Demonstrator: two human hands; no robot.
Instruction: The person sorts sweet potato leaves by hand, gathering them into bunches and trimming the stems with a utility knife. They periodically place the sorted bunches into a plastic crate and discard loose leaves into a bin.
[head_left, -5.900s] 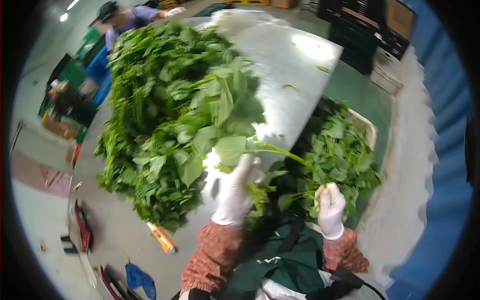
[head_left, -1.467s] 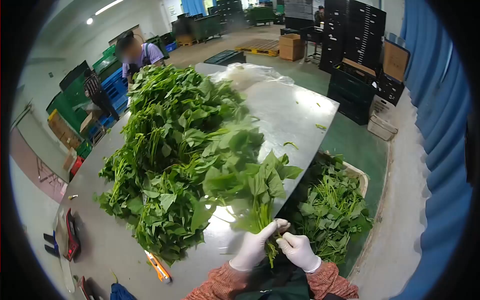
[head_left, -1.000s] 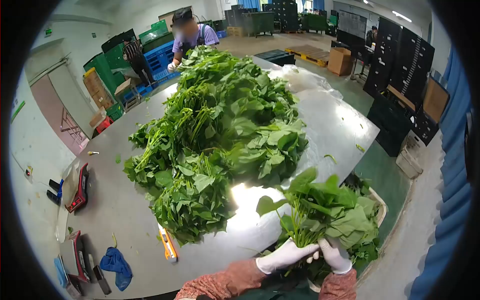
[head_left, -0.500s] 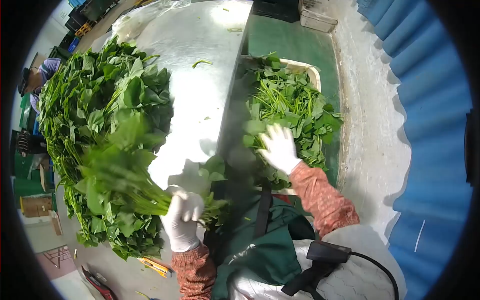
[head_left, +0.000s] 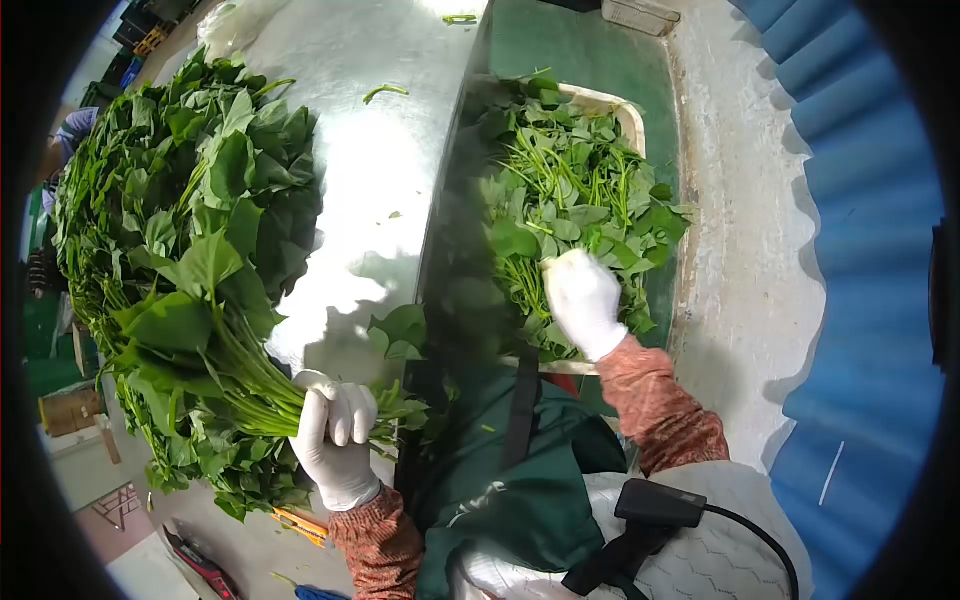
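My left hand (head_left: pixel 337 440), in a white glove, is closed around the stems of a bunch of leafy greens (head_left: pixel 215 345). Its leaves point away to the upper left, over a large heap of the same greens (head_left: pixel 150 190) on the metal table. My right hand (head_left: pixel 583 303), also gloved in white, is on the greens (head_left: pixel 570 180) in a pale crate (head_left: pixel 632 125) to the right. Its fingers curl down into the stems and leaves, and their tips are hidden.
The metal table (head_left: pixel 390 150) bears stray stem pieces and a loose leaf cluster (head_left: pixel 400 330) near its edge. Orange cutters (head_left: pixel 300 527) and a red-and-black tool (head_left: pixel 200 562) lie at lower left. A blue corrugated sheet (head_left: pixel 870 250) stands right. Another person's sleeve (head_left: pixel 75 130) shows far left.
My left hand has moved slightly left and down with its bunch. My right hand has gone from spread fingers to curled ones on the crate's greens. The view has shifted a little.
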